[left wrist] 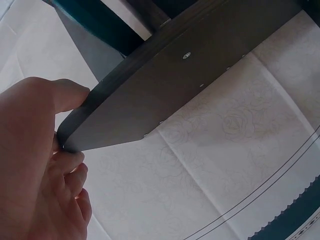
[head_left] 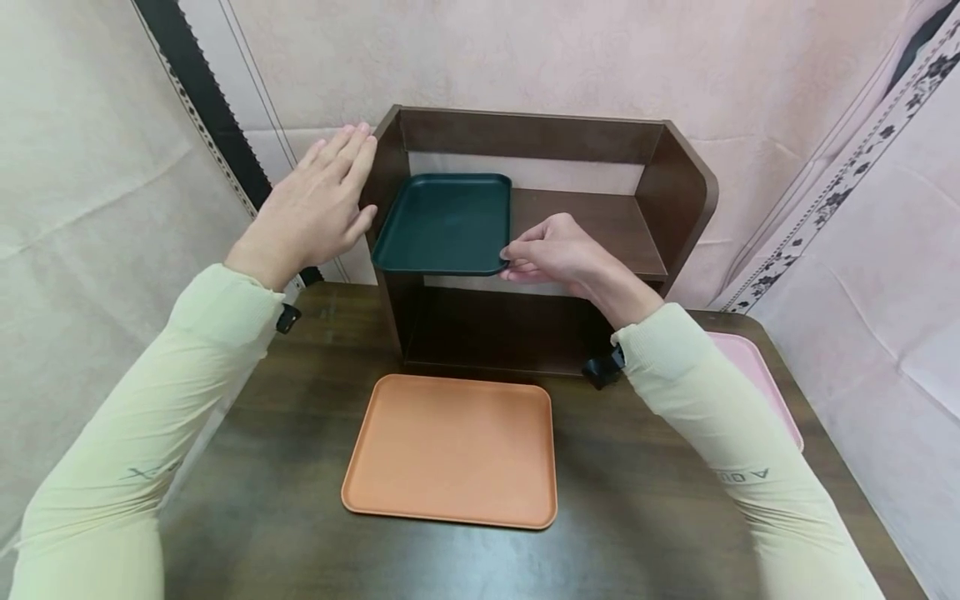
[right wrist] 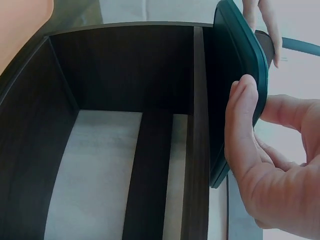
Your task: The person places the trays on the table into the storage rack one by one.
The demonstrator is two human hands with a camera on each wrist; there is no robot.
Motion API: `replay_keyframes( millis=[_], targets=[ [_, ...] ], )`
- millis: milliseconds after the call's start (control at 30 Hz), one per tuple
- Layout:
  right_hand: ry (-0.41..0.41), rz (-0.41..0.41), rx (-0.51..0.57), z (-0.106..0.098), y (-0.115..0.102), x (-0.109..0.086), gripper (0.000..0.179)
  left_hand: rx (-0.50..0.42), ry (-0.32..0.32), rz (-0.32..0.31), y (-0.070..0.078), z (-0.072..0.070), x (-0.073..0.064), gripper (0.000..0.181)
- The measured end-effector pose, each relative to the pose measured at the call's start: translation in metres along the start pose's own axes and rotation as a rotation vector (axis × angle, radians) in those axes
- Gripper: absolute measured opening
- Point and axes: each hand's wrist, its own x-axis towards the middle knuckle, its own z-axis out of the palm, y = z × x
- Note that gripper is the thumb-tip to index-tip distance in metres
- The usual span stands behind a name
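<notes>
A dark green tray lies on the left part of the upper level of a dark brown two-level shelf, its front reaching past the board. My right hand pinches the tray's front right corner, thumb on one face and fingers on the other, as the right wrist view shows. At the shelf's left side panel, my left hand holds the panel's front edge between thumb and fingers. An orange tray lies flat on the table in front of the shelf.
A pink tray lies at the table's right side, partly hidden by my right sleeve. The shelf stands at the back of the brown table. Pale cloth walls close in the back and both sides.
</notes>
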Motion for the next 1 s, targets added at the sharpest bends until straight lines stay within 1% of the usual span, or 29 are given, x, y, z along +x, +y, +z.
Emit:
replay_keyframes(
  millis=[300, 433, 600, 800, 1000],
  targets=[
    [0.007, -0.008, -0.017, 0.0, 0.004, 0.009, 0.042, -0.014, 0.003, -0.005, 0.001, 0.001, -0.001, 0.076],
    [0.01, 0.007, -0.027, -0.001, 0.007, 0.011, 0.043, -0.02, 0.0, -0.008, 0.002, 0.002, -0.001, 0.075],
    [0.025, 0.009, -0.019, -0.002, 0.009, 0.011, 0.04, -0.024, 0.002, -0.013, 0.003, 0.001, 0.0, 0.076],
    [0.051, -0.043, -0.053, -0.001, 0.009, 0.009, 0.033, -0.022, 0.0, -0.022, 0.003, 0.0, 0.001, 0.076],
    [0.111, -0.111, -0.169, 0.004, 0.011, 0.007, 0.027, -0.02, -0.006, -0.022, 0.001, 0.002, 0.0, 0.077]
  ],
)
